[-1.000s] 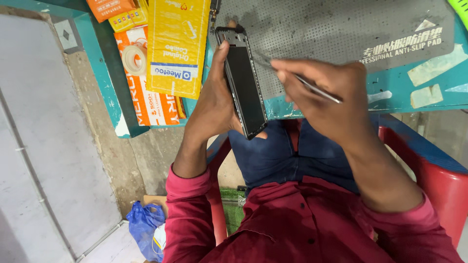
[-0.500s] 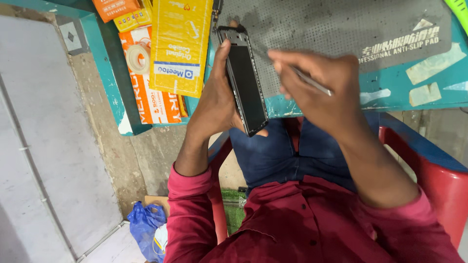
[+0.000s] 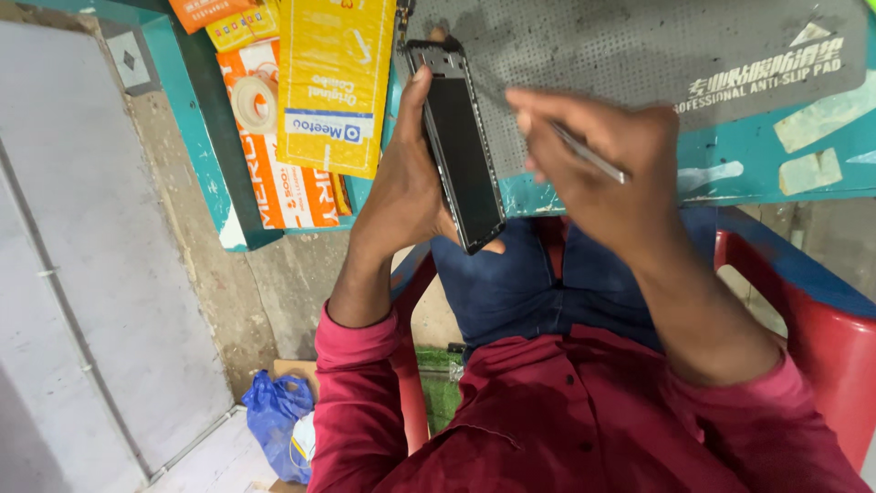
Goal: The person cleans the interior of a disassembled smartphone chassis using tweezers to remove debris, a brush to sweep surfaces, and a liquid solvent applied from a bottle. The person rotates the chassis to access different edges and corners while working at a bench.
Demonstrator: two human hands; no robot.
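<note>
grey mat open beyond hands – yellow packet crowding left

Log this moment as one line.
left hand: holds black rectangular phone | right hand: holds thin metal tool | below: grey perforated mat

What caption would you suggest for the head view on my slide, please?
Left hand holds a dark phone above a grey mat; right hand grips a thin tool.

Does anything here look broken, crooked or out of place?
The phone in the left hand looks opened up: bare parts show at its top end above the dark screen. The right hand holds a thin metal tool beside it. Scraps of worn tape cling to the teal table edge.
</note>
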